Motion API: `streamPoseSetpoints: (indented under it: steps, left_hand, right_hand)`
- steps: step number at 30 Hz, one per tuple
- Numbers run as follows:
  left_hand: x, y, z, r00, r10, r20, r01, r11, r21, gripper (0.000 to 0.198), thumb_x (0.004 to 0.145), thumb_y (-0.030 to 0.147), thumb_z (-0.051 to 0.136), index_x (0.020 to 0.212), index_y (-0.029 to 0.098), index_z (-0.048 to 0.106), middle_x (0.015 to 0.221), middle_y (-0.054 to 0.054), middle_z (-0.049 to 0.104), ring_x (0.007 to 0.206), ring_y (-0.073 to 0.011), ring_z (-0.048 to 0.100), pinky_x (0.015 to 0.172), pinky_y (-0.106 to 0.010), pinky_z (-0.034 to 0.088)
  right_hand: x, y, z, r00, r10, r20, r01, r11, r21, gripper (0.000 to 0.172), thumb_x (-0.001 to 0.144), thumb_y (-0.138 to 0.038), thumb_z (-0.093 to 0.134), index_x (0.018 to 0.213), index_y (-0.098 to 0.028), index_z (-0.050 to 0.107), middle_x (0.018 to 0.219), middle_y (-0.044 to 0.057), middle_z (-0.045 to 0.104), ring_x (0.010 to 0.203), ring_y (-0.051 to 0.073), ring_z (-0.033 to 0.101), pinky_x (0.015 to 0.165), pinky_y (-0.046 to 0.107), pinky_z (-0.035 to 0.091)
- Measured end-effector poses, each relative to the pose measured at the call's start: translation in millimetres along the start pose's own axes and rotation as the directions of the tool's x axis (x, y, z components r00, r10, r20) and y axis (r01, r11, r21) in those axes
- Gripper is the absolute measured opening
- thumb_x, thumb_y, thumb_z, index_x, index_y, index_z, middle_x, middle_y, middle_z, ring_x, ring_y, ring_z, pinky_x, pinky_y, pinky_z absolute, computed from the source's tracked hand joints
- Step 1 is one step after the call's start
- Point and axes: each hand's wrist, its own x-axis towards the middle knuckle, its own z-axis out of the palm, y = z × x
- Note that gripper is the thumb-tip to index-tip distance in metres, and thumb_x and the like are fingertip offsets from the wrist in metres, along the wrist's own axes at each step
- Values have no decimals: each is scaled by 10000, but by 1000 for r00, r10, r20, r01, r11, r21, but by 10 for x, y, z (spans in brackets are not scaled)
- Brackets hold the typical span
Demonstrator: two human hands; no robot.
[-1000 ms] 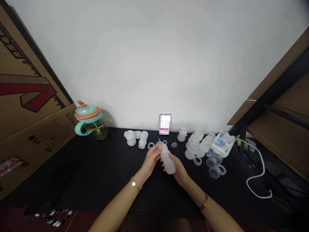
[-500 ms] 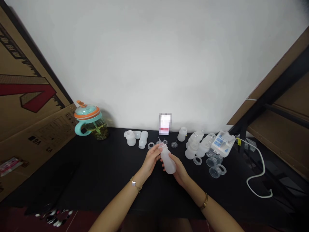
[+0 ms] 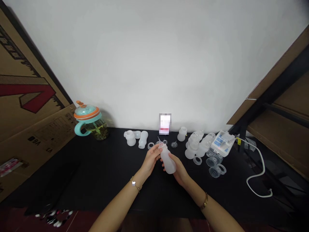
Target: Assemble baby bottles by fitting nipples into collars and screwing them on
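Although the carton [image 3: 59, 124] at the left of the frame carries print, only short black marks, apparently "V6" and "V3", can be made out; beside them runs a large red angular graphic with a black outline. The pink label [image 3: 11, 167] on it is unreadable. Blue panels mark the white box [image 3: 224, 146] at right; their print is too small. The screen [image 3: 165, 125] at centre is pixelated.

Bottle [image 3: 168, 161]: frosted, translucent, waisted, held tilted just below centre, mouth toward upper left. Right hand [image 3: 178, 169] is wrapped around its body. Left hand [image 3: 151, 159] is narrowed at the mouth, pinching a clear piece [image 3: 162, 145] with a thin stem; whether it is seated cannot be told.

Black, matt tabletop [image 3: 108, 167]. Right of centre: a cluster of frosted bottles [image 3: 192, 150], a flat ring [image 3: 197, 160], clear glossy cups [image 3: 214, 171]. Left of centre: rounded white parts [image 3: 131, 138]. Farther left: a transparent jug [image 3: 100, 131], teal handle, orange-banded lid, leaves inside.
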Motion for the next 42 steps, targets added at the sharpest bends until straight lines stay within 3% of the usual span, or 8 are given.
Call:
streamPoseSetpoints:
  steps: [30, 42]
  left_hand:
    - [8, 16, 21, 999, -9, -45, 8, 1000, -16, 459, 722, 406, 839, 1097, 161, 736, 1043, -103, 726, 776, -159, 645, 742, -281, 496]
    - [-1, 13, 18, 1000, -13, -24, 13, 1000, -5, 455, 771, 422, 799, 1129, 154, 714, 995, -89, 711, 675, -112, 585, 664, -246, 481]
  right_hand:
    - [12, 17, -12, 1000, 1, -4, -1, 1000, 7, 420, 845, -500, 684, 1026, -123, 719, 872, 106, 743, 670, 185, 673, 544, 275, 559]
    - [17, 22, -14, 1000, 0, -8, 0, 1000, 10, 412, 853, -497, 676, 1022, -124, 724, 881, 106, 741, 667, 180, 667, 535, 266, 555]
